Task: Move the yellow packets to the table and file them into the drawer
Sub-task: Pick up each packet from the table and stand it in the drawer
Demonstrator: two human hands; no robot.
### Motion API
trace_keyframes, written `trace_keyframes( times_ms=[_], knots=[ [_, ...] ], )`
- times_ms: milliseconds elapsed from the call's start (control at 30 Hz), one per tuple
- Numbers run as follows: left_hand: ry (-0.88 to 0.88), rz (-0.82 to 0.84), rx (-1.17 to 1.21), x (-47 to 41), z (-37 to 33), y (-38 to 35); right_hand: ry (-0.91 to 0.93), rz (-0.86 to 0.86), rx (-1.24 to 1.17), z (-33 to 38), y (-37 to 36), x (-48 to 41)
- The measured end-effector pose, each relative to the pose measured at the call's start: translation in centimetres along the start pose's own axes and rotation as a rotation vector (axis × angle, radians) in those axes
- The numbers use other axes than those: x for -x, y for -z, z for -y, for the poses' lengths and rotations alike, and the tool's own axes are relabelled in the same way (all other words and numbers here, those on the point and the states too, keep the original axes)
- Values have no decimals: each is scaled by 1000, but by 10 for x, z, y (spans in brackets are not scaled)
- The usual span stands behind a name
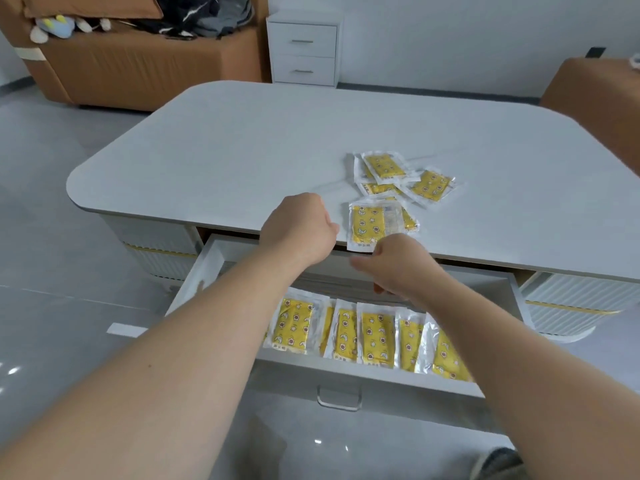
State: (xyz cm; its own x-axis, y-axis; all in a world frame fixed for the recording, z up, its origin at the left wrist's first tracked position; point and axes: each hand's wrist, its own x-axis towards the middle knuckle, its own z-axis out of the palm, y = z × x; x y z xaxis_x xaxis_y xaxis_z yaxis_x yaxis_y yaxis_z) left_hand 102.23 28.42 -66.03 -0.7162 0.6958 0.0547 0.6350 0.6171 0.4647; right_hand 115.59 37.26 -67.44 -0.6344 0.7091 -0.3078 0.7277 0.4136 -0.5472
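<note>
Yellow packets (377, 336) are seen standing in a row along the near side of the open drawer (346, 374), leaned one against another. A metal handle (339, 400) is fixed to the drawer front.

Above the drawer both bare arms are stretched forward. The left hand (298, 226) is held at the near edge of the table (242, 150) with its back turned up. Its fingers are curled under and hidden, so it cannot be told if anything is held. The right hand (401, 268) is just beside it, with the fingers bent and blurred. Its thumb is placed at the lower edge of a single packet (369, 225), which lies on the table edge and overhangs it a little. Whether this packet is really pinched cannot be told.

Farther on the table, a loose heap of packets (398, 174) is spread, overlapping.

Behind the table a white cabinet (303, 50) with two drawers is set against the wall, and a brown sofa (138, 71) stands to its left.
</note>
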Motion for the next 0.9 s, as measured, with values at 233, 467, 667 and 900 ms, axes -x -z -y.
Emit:
trace_keyframes(
  times_ms=[233, 467, 667, 900],
  knots=[
    [-274, 67, -147, -10, -42, -44, -82, -381, -10, -49, 61, -17],
    [-282, 115, -393, -11, -53, -61, 111, -311, 334, -53, 48, -32],
    [-107, 25, -343, -14, -40, -51, 92, -238, 440, -51, 37, -36],
    [14, -60, -405, -14, -30, -49, 33, -321, 317, -42, 29, -32]
  ],
)
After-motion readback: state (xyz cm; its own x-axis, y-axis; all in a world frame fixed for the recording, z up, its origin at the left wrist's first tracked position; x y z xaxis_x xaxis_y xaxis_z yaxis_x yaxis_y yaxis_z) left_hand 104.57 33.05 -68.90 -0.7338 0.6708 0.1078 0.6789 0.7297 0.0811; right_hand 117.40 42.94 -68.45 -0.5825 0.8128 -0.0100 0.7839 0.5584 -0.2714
